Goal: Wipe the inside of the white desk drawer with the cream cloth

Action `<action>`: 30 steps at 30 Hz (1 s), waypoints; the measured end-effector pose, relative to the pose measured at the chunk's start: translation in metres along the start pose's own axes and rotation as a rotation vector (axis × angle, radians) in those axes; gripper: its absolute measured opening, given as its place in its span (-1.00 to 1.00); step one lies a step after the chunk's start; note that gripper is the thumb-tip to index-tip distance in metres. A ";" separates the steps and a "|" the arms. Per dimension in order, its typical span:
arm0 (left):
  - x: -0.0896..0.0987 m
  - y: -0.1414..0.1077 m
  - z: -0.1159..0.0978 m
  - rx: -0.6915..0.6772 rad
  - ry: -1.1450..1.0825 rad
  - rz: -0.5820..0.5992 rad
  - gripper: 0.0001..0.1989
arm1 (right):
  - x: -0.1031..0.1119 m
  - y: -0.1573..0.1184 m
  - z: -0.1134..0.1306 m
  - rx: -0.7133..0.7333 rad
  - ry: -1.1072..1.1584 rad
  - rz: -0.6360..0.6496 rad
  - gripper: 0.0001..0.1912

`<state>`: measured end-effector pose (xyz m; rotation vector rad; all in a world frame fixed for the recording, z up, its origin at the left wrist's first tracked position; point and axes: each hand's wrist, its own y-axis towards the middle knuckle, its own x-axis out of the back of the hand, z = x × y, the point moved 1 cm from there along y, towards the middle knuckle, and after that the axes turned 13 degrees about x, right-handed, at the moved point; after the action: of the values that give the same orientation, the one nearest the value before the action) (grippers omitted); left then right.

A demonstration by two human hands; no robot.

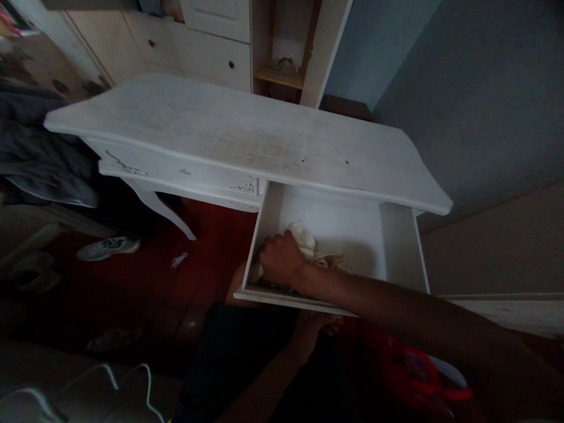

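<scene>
One drawer [403, 241] of a white table [198, 123] is seen pulled out in the head view. Inside it, near the front left corner, the right hand [282, 259] is placed with its fingers curled into a loose fist; whether any cloth is gripped cannot be told. A pale crumpled cloth [303, 236] is seen just beside the knuckles, on the drawer's bottom, and beige fabric [331, 259] is partly hidden by the wrist. The left hand [314, 326] is held below the drawer's front edge, its fingers partly bent; its grip cannot be made out. A shoe [109, 248] is seen on the reddish floor [215, 247].
</scene>
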<state>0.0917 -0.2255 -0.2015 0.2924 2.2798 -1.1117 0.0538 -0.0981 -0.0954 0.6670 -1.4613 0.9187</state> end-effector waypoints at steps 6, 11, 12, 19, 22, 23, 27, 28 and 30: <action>-0.003 0.001 0.001 0.020 -0.023 0.002 -0.65 | 0.000 0.004 0.004 -0.064 0.032 0.028 -0.76; -0.004 -0.003 -0.002 0.004 -0.015 0.006 -0.64 | -0.006 -0.001 0.005 -0.114 0.085 -0.015 -0.67; -0.004 -0.004 -0.002 0.001 -0.015 0.005 -0.64 | -0.008 -0.002 0.005 -0.127 0.092 -0.022 -0.63; -0.005 -0.008 -0.006 0.001 -0.002 0.002 -0.67 | -0.011 -0.001 -0.003 -0.175 0.153 0.003 -0.63; -0.005 -0.008 -0.007 0.006 0.009 0.013 -0.66 | -0.008 0.002 -0.007 -0.197 0.213 0.050 -0.60; -0.004 -0.007 -0.007 0.004 0.011 0.017 -0.66 | -0.008 0.003 -0.007 -0.206 0.225 0.058 -0.59; -0.003 -0.007 -0.006 0.000 0.015 0.024 -0.66 | -0.008 0.002 -0.011 -0.244 0.204 0.027 -0.56; -0.003 -0.007 -0.007 0.005 0.017 0.021 -0.66 | -0.008 0.002 -0.012 -0.259 0.191 0.008 -0.56; -0.004 -0.008 -0.007 0.012 0.019 0.015 -0.67 | -0.008 0.002 -0.017 -0.295 0.160 -0.033 -0.58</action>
<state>0.0882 -0.2246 -0.1906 0.3252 2.2844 -1.1197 0.0622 -0.0837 -0.1042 0.3901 -1.4021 0.6956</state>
